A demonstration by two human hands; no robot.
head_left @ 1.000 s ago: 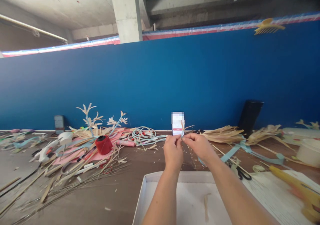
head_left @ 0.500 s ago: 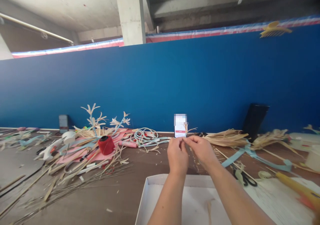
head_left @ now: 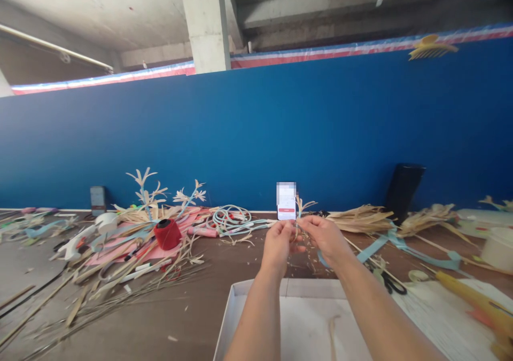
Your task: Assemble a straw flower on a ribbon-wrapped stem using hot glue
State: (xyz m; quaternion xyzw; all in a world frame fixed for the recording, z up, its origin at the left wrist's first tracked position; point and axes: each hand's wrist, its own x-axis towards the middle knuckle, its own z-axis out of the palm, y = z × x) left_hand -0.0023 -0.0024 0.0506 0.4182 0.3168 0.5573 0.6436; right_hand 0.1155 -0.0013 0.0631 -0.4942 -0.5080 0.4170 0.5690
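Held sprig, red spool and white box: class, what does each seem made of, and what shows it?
Sprig: probably dried plant husk, matte, with pale, thin, splayed tips.
Red spool: likely thread, dull, surrounding a dark core.
White box: perhaps card, smooth, with thin straight walls.

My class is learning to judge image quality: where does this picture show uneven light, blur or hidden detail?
In the head view, the ceiling is light at left, dark at right; in the head view, the yellow tool looks smeared and the paper shows no readable print; in the head view, the phone has its upper part pixelated, and the straw flower looks soft.
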